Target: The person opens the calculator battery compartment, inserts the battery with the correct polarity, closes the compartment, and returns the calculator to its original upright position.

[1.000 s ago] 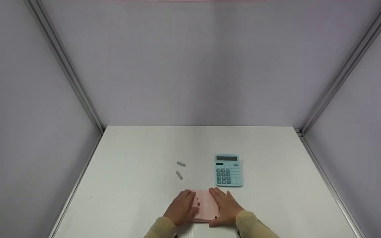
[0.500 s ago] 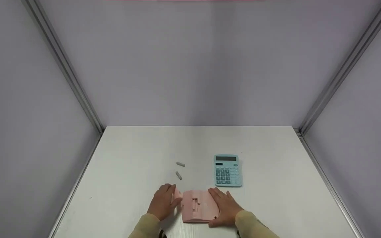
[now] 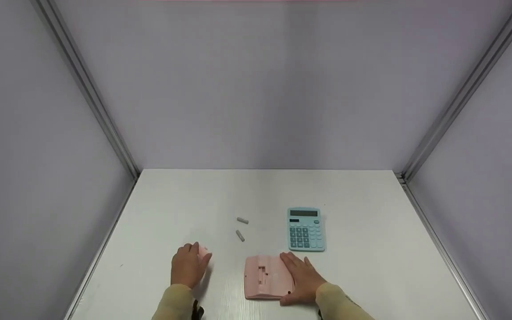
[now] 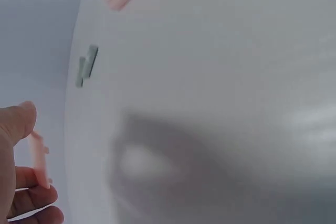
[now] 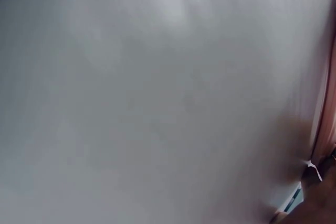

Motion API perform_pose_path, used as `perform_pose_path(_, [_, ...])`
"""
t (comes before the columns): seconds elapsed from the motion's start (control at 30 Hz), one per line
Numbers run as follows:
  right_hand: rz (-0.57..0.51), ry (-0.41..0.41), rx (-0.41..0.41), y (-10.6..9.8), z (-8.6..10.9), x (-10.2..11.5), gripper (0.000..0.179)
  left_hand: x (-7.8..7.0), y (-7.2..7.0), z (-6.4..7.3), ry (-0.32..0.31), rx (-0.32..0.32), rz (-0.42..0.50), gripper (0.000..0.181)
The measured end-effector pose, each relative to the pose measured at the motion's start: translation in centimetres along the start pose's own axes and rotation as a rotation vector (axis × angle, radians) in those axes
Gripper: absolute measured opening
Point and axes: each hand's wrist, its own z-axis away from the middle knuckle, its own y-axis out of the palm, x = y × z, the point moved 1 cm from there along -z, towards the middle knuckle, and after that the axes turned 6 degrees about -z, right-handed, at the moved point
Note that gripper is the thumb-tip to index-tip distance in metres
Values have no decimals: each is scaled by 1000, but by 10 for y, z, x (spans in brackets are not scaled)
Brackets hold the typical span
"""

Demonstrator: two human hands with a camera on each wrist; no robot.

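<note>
A pink calculator [image 3: 265, 280] lies back side up near the front of the white table, its narrow battery slot uncovered. My right hand [image 3: 302, 280] holds it along its right side, fingers at the far edge and thumb at the near corner. In the right wrist view only a strip of the calculator's side [image 5: 327, 103] shows. Left of it, apart from the calculator, my left hand [image 3: 188, 266] pinches a small pink battery cover [image 4: 39, 158] between thumb and fingers, just over the table. Small tabs stick out from the cover's edge.
Two small grey batteries [image 3: 242, 220] lie beyond the hands, left of centre. A light blue calculator [image 3: 306, 229] lies face up behind the right hand. Grey panels [image 3: 220, 89] wall the table [image 3: 371, 213] at the back and both sides.
My left hand has moved left from the pink calculator, taking the battery cover off and uncovering the slot. My right hand has stayed at the calculator's right side.
</note>
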Motion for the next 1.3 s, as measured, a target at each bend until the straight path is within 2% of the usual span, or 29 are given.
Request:
perform_pose_path(0.13, [-4, -3, 6, -1, 1, 2, 134, 14, 1, -1, -63, 42, -65, 55])
perform_pose_path(0.27, [5, -26, -1, -2, 2, 2, 133, 25, 4, 1, -127, 106, -61, 55])
perform_pose_path(0.6, [-9, -25, -11, 1, 1, -1, 134, 41, 19, 4, -201, 196, -63, 56])
perform_pose_path(0.73, [-9, -17, -4, 1, 2, 0, 134, 42, 19, 7, -214, 195, -72, 56])
perform_pose_path(0.87, [-13, -14, 2, 0, 3, 1, 134, 42, 20, 8, -200, 183, -81, 57])
perform_pose_path(1.3, [-7, -35, 2, 1, 3, 1, 134, 46, 25, 9, -209, 187, -21, 65])
